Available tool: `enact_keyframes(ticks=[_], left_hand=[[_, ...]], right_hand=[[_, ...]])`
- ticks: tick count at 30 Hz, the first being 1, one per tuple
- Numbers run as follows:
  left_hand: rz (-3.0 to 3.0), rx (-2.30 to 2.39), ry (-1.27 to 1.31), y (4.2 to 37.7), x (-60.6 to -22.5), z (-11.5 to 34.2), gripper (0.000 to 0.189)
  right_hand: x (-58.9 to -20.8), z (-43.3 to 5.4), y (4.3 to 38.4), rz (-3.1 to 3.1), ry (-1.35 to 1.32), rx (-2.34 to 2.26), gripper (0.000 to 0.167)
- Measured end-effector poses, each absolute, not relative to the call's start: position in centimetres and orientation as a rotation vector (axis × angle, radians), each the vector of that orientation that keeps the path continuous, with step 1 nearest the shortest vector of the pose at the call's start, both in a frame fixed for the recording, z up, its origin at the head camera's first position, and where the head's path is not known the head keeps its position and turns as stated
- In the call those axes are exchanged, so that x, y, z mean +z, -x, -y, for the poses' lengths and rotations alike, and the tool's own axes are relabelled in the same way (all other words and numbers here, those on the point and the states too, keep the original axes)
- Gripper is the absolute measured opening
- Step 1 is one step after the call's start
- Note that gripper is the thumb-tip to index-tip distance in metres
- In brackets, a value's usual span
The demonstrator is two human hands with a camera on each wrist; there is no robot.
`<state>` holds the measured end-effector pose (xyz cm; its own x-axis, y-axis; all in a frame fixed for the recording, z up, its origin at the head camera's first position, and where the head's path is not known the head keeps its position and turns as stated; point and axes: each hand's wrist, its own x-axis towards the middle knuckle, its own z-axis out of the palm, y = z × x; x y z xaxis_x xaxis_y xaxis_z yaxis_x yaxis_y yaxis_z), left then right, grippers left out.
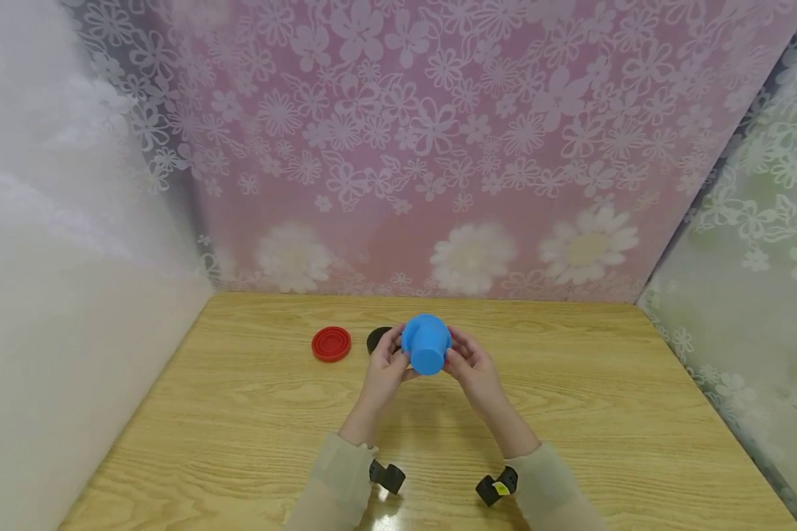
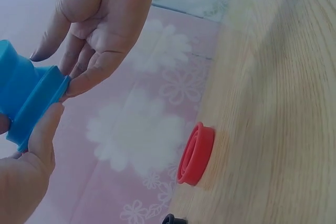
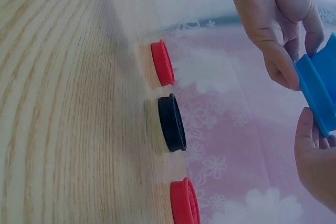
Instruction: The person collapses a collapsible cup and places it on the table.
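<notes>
A blue collapsible cup (image 1: 428,344), pulled out to its stepped shape, is held above the table with its base tilted towards me. My left hand (image 1: 383,370) pinches its wide rim from the left, thumb in front and fingers behind. On the opposite side, my right hand (image 1: 476,369) grips the same rim. The left wrist view has the cup (image 2: 29,95) between the right hand (image 2: 105,24) above and the left hand (image 2: 26,182) below. In the right wrist view, the left hand (image 3: 278,24) is on top and the right hand (image 3: 317,163) underneath.
A flat red ringed disc (image 1: 331,344) lies on the wooden table (image 1: 252,428). Beside it is a black disc (image 1: 378,338), partly covered by my left hand. The right wrist view also shows a second red disc (image 3: 185,203). A flowered backdrop (image 1: 412,147) stands behind.
</notes>
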<state>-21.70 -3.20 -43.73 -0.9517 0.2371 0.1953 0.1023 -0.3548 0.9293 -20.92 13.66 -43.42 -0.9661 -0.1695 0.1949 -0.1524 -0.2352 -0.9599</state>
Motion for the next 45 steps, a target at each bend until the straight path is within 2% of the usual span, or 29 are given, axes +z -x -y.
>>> enact_keyframes(ticks=[5, 11, 16, 22, 39, 45], left_hand=[[-1.703, 2.439, -0.512, 21.5, -43.4, 3.3, 0.054], [-1.843, 2.406, -0.438, 20.9, -42.0, 3.4, 0.035], [-1.925, 2.32, -0.386, 20.6, -41.5, 3.5, 0.04], [-1.918, 2.26, -0.424, 21.1, -42.3, 3.5, 0.04], [-2.138, 2.181, -0.452, 21.8, -43.4, 3.2, 0.033], [-2.286, 2.161, -0.492, 21.7, -43.4, 2.9, 0.034]], right_hand=[[-43.4, -13.7, 21.0, -1.993, 0.418, -2.42, 0.043], [-43.4, -13.8, 21.0, -2.015, 0.433, -2.398, 0.044], [-43.2, -13.6, 20.9, -1.986, 0.462, -2.386, 0.046], [-42.8, -13.5, 20.9, -1.939, 0.372, -2.386, 0.051], [-42.8, -13.2, 21.3, -2.287, 0.166, -2.231, 0.035], [-42.6, -12.8, 21.0, -2.509, 0.172, -2.178, 0.032]])
